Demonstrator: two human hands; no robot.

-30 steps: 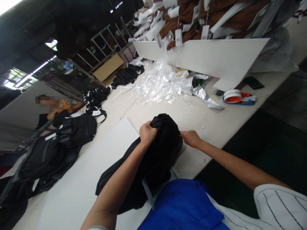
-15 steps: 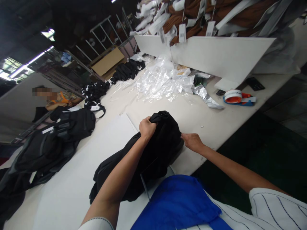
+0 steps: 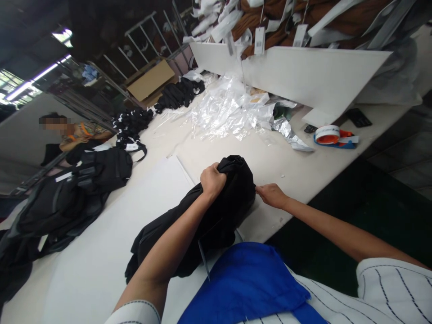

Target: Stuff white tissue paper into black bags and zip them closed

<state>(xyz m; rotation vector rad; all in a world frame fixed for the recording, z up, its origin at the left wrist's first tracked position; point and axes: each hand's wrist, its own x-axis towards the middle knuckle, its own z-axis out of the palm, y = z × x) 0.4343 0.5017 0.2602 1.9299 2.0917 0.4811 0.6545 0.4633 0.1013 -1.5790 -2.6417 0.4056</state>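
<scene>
- To your left, black bags [image 3: 67,202] lie heaped on the desk [image 3: 153,153], beside a white sheet [image 3: 114,229].
- The black cloth bundle [image 3: 221,216] is right in front of you, partly over that sheet.
- Your left grip [image 3: 213,181] is closed around a fold at the bundle's upper end.
- Crumpled clear plastic [image 3: 224,110] lies beyond the bundle.
- Your right grip [image 3: 272,195] pinches the bundle's right edge between the fingertips.
- Farther right, a tape dispenser [image 3: 337,140] sits near the desk's edge.

Plastic film [image 3: 229,112] glares beyond the left hand [image 3: 213,181] — a tube light [image 3: 50,69] shines far left of that hand, amid dim, soft detail.
</scene>
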